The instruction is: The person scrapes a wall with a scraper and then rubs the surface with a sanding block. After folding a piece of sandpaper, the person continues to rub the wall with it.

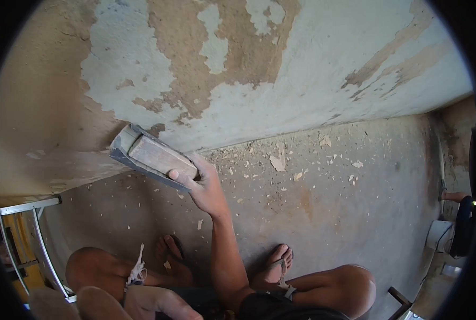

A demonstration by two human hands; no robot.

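Observation:
My right hand (pixel 208 191) grips a wooden sanding block (pixel 160 157) with a grey sheet of sandpaper (pixel 122 145) curled around its underside and far end. My thumb lies on the near side of the block. The block is held close to the lower part of a wall (pixel 248 109) with peeling pale paint and bare brown patches. At the bottom left, close to the camera, is my left hand (pixel 142 301), partly cut off by the frame. Its visible fingers are apart, and nothing shows in them.
Paint flakes (pixel 278 162) litter the concrete floor (pixel 328 213) along the wall. A metal ladder-like frame (pixel 43 229) stands at the left. At the right are a white bucket (pixel 439 236) and part of another person (pixel 465 213). My sandalled feet (pixel 278 261) rest below the block.

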